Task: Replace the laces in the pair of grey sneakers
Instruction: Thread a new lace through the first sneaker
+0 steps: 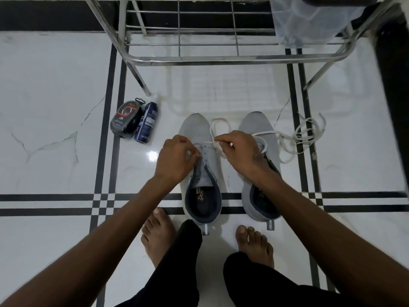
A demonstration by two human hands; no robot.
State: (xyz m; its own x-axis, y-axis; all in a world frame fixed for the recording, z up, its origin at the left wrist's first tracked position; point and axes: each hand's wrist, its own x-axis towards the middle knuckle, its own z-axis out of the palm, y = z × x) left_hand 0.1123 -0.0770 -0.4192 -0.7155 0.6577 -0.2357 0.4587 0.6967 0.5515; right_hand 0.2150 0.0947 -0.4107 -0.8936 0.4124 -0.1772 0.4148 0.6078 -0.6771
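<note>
Over left sneaker — lace pinched

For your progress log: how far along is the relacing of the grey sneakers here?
Early. Done: little; left sneaker has lace only at its lowest eyelets. In hand: right hand pinches the white lace, left hand at the eyelets. Left: the upper eyelets and the right sneaker, with a loose lace beside it.

We see two grey sneakers side by side on the floor, toes pointing away: the left sneaker partly unlaced, a white lace looping between them, more lace lying tangled beside the right sneaker.
</note>
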